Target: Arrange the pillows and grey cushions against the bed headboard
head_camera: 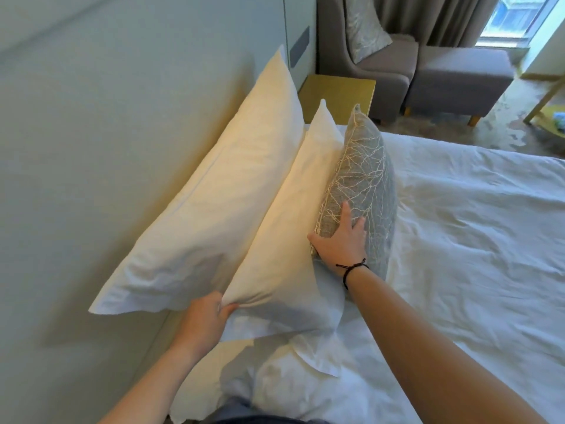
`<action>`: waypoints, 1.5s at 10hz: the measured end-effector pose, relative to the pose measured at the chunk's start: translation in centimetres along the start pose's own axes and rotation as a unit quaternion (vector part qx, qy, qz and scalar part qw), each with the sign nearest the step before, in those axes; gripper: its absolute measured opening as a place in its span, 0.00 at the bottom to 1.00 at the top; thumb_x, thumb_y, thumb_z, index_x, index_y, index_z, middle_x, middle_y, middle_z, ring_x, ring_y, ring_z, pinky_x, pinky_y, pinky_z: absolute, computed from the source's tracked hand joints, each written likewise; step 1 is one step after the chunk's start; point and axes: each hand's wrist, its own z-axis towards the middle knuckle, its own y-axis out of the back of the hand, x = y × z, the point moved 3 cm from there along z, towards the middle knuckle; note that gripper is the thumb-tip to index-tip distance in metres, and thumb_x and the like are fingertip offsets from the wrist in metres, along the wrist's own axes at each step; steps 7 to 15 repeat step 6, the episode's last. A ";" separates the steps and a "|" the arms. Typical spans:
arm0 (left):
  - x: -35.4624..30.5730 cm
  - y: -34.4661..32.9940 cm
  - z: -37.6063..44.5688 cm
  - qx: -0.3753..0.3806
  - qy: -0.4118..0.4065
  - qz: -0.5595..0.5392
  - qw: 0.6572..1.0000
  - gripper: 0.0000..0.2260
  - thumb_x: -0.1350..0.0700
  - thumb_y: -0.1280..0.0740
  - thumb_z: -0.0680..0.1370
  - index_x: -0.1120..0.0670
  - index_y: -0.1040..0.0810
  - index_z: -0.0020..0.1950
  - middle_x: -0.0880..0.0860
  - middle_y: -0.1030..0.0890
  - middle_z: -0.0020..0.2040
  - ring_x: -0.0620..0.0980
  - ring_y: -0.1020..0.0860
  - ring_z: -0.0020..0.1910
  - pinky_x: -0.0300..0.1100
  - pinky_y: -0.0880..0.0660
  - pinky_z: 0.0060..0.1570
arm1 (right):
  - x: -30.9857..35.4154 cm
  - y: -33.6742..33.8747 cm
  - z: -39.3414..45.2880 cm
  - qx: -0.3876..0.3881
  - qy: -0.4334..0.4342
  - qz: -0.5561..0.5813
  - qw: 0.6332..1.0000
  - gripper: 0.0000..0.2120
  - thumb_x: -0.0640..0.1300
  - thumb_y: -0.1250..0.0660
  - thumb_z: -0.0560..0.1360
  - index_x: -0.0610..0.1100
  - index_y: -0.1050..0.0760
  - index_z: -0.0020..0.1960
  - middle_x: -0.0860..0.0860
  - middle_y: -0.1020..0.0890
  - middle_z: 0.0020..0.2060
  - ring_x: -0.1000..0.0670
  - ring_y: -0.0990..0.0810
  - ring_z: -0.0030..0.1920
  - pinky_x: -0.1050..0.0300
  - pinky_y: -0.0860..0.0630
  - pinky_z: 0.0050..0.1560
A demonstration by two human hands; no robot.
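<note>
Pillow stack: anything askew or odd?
Mostly tidy. The front white pillow has a loose, crumpled near corner, pinched by the left hand. The grey cushion leans on it, steadied by the right hand. No damage visible.

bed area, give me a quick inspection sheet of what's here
surface: bed in a wrinkled white sheet.
job's things: large white pillow leans on the pale headboard panel; smaller white pillow in front; grey branch-patterned cushion upright in front of that.
clutter: nothing seen.
grippers: left hand pinches the smaller pillow's corner; right hand presses flat on the cushion.
cables: nothing seen.
surroundings: grey armchair, grey footstool, gold bedside table, curtains.
</note>
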 end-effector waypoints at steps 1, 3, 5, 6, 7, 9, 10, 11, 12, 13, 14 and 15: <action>0.4 1.3 -0.3 0.012 -0.016 0.028 0.999 0.18 0.49 0.33 0.79 0.51 0.34 0.32 0.49 0.27 0.29 0.48 0.28 0.30 0.44 0.38 0.29 | -0.4 0.4 -0.2 0.011 0.002 0.028 1.000 0.49 0.60 0.28 0.68 0.65 0.58 0.76 0.44 0.56 0.79 0.38 0.53 0.78 0.35 0.41 0.70; 0.7 2.4 -0.3 0.036 -0.036 0.028 0.998 0.20 0.49 0.33 0.79 0.52 0.37 0.31 0.49 0.32 0.28 0.48 0.33 0.28 0.45 0.42 0.30 | -0.7 0.7 -1.7 0.022 -0.004 0.098 0.995 0.49 0.59 0.26 0.67 0.65 0.55 0.76 0.46 0.55 0.79 0.43 0.53 0.78 0.37 0.45 0.74; 1.4 3.2 -0.2 0.059 -0.057 0.070 0.994 0.19 0.46 0.30 0.76 0.53 0.33 0.32 0.52 0.27 0.31 0.48 0.29 0.30 0.44 0.38 0.30 | -2.0 1.5 -5.2 0.025 -0.007 0.158 0.987 0.47 0.60 0.26 0.67 0.58 0.50 0.78 0.50 0.41 0.77 0.46 0.40 0.75 0.41 0.36 0.72; 1.3 3.5 -0.1 0.068 -0.069 0.111 0.989 0.18 0.45 0.31 0.77 0.53 0.30 0.34 0.52 0.25 0.33 0.50 0.26 0.33 0.45 0.35 0.32 | -3.7 2.8 -8.5 -0.014 -0.010 0.164 0.986 0.42 0.56 0.27 0.71 0.56 0.47 0.77 0.50 0.36 0.75 0.45 0.35 0.73 0.47 0.32 0.69; 1.3 3.5 -0.1 0.068 -0.069 0.111 0.989 0.18 0.45 0.31 0.77 0.53 0.30 0.34 0.52 0.25 0.33 0.50 0.26 0.33 0.45 0.35 0.32 | -3.7 2.8 -8.5 -0.014 -0.010 0.164 0.986 0.42 0.56 0.27 0.71 0.56 0.47 0.77 0.50 0.36 0.75 0.45 0.35 0.73 0.47 0.32 0.69; 1.3 3.5 -0.1 0.068 -0.069 0.111 0.989 0.18 0.45 0.31 0.77 0.53 0.30 0.34 0.52 0.25 0.33 0.50 0.26 0.33 0.45 0.35 0.32 | -3.7 2.8 -8.5 -0.014 -0.010 0.164 0.986 0.42 0.56 0.27 0.71 0.56 0.47 0.77 0.50 0.36 0.75 0.45 0.35 0.73 0.47 0.32 0.69; 1.3 3.5 -0.1 0.068 -0.069 0.111 0.989 0.18 0.45 0.31 0.77 0.53 0.30 0.34 0.52 0.25 0.33 0.50 0.26 0.33 0.45 0.35 0.32 | -3.7 2.8 -8.5 -0.014 -0.010 0.164 0.986 0.42 0.56 0.27 0.71 0.56 0.47 0.77 0.50 0.36 0.75 0.45 0.35 0.73 0.47 0.32 0.69; 1.3 3.5 -0.1 0.068 -0.069 0.111 0.989 0.18 0.45 0.31 0.77 0.53 0.30 0.34 0.52 0.25 0.33 0.50 0.26 0.33 0.45 0.35 0.32 | -3.7 2.8 -8.5 -0.014 -0.010 0.164 0.986 0.42 0.56 0.27 0.71 0.56 0.47 0.77 0.50 0.36 0.75 0.45 0.35 0.73 0.47 0.32 0.69; 1.3 3.5 -0.1 0.068 -0.069 0.111 0.989 0.18 0.45 0.31 0.77 0.53 0.30 0.34 0.52 0.25 0.33 0.50 0.26 0.33 0.45 0.35 0.32 | -3.7 2.8 -8.5 -0.014 -0.010 0.164 0.986 0.42 0.56 0.27 0.71 0.56 0.47 0.77 0.50 0.36 0.75 0.45 0.35 0.73 0.47 0.32 0.69; 1.3 3.5 -0.1 0.068 -0.069 0.111 0.989 0.18 0.45 0.31 0.77 0.53 0.30 0.34 0.52 0.25 0.33 0.50 0.26 0.33 0.45 0.35 0.32 | -3.7 2.8 -8.5 -0.014 -0.010 0.164 0.986 0.42 0.56 0.27 0.71 0.56 0.47 0.77 0.50 0.36 0.75 0.45 0.35 0.73 0.47 0.32 0.69; 1.3 3.5 -0.1 0.068 -0.069 0.111 0.989 0.18 0.45 0.31 0.77 0.53 0.30 0.34 0.52 0.25 0.33 0.50 0.26 0.33 0.45 0.35 0.32 | -3.7 2.8 -8.5 -0.014 -0.010 0.164 0.986 0.42 0.56 0.27 0.71 0.56 0.47 0.77 0.50 0.36 0.75 0.45 0.35 0.73 0.47 0.32 0.69; 1.3 3.5 -0.1 0.068 -0.069 0.111 0.989 0.18 0.45 0.31 0.77 0.53 0.30 0.34 0.52 0.25 0.33 0.50 0.26 0.33 0.45 0.35 0.32 | -3.7 2.8 -8.5 -0.014 -0.010 0.164 0.986 0.42 0.56 0.27 0.71 0.56 0.47 0.77 0.50 0.36 0.75 0.45 0.35 0.73 0.47 0.32 0.69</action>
